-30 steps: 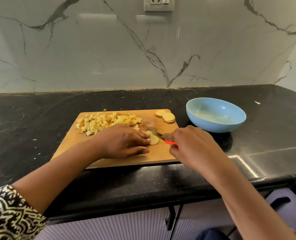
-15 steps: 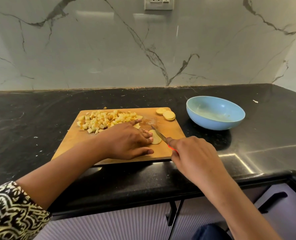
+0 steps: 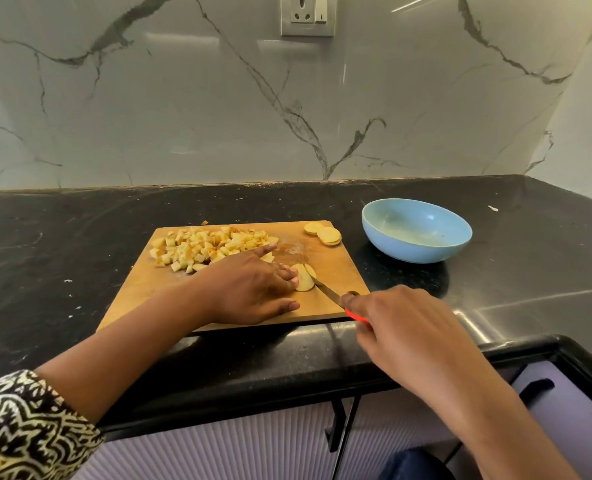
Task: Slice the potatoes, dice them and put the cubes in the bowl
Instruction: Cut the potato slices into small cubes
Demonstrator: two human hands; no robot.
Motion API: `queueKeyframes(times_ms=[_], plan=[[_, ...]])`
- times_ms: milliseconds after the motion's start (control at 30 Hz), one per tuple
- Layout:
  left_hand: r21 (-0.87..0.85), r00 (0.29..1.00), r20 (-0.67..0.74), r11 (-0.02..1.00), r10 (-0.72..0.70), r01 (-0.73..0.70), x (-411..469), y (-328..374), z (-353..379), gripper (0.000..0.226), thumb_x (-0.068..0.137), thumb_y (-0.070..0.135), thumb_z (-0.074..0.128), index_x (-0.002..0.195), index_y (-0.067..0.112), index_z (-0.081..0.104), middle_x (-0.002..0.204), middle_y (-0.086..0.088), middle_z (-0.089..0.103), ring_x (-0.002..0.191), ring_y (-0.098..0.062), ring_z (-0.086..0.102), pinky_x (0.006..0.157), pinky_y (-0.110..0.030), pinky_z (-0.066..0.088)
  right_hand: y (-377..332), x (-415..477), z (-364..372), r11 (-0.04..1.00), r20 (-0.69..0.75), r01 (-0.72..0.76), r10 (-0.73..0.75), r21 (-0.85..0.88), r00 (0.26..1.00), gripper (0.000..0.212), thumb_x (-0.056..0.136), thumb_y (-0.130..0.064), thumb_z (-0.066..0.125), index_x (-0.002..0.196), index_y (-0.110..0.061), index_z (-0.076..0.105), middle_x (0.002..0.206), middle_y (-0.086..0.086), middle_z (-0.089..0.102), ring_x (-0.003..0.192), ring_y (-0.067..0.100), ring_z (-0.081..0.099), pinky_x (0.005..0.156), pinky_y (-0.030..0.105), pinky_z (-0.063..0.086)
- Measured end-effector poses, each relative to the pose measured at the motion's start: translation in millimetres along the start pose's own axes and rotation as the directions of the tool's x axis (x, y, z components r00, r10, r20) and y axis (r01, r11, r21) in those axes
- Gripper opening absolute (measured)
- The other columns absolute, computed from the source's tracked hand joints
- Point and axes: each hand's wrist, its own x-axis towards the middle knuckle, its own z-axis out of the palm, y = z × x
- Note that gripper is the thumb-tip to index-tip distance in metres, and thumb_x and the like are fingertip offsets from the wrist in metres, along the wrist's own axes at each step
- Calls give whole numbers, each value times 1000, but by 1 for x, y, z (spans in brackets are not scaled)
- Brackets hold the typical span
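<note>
Cubes lie heaped beyond the left hand, whose flat fingers press a slice at their tips. The right hand, its fingers gripping the knife, has drawn the blade back through the slice, so dicing continues. The bowl, beyond the right fingers, holds no cubes yet.

Wooden cutting board, matt; glossy black stone counter; polished veined marble wall; smooth blue bowl.

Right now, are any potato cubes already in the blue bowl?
No, the blue bowl holds no cubes; the diced potato pile lies on the cutting board.
</note>
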Motion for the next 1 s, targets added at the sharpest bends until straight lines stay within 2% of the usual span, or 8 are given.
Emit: queueKeyframes(times_ms=[167,300,433,500,633,767,867,1000], plan=[[-18,1000,-5,1000,-4,4,-2,-2,2,57,92,55,29,133,22,52,140,8,49,132,3,36,119,-31,-4,-2,23,14,1000,-2,-20,20,-6,1000,35,98,-27,42,132,-30,52,100,-3,65,86,17,61,67,28,47],[-7,1000,-11,1000,-10,10,-3,-3,5,59,93,56,27,135,23,49,141,8,47,134,3,33,119,-33,-3,-7,17,24,999,-19,-50,50,10,999,45,100,-28,38,145,-32,36,101,-3,63,88,17,61,68,29,48],[-22,1000,-11,1000,-10,9,-2,-4,5,60,92,57,26,136,22,47,142,8,46,133,4,32,117,-30,-6,-7,-14,18,996,-35,-57,59,63,998,49,101,-32,34,149,-38,25,98,-14,59,74,4,50,59,16,39],[-26,1000,-11,1000,-11,10,-2,-4,5,60,91,57,26,136,22,47,142,8,45,133,4,32,118,-30,-5,-3,-24,7,995,-27,-72,74,70,997,47,100,-33,35,146,-41,30,93,-15,60,66,4,45,51,15,34],[-1,1000,-6,1000,10,-10,-5,-4,5,72,87,65,17,138,23,44,144,8,43,134,6,28,117,-28,-8,2,-22,-10,997,-29,-76,77,30,997,41,97,-33,40,137,-44,44,92,-13,66,70,5,55,57,17,40],[-20,1000,-13,1000,17,-17,-8,-8,4,72,87,67,17,140,24,41,145,8,42,131,9,23,113,-22,-11,1,-8,-10,991,-76,-120,125,66,989,41,96,-32,44,136,-44,47,80,-11,60,67,8,54,51,16,37],[-35,997,-72,998,40,-43,-10,-11,5,72,89,69,18,137,23,45,140,5,48,131,4,31,117,-29,-3,-6,5,2,987,-53,-126,131,96,990,40,97,-31,46,136,-39,49,85,-9,64,73,12,60,62,26,52],[-28,996,-70,998,55,-58,-10,-14,4,69,90,67,21,134,22,50,136,6,52,128,8,33,118,-31,1,-8,11,12,986,-48,-115,122,119,991,41,97,-30,45,137,-39,48,85,-10,62,75,11,60,61,23,47]])
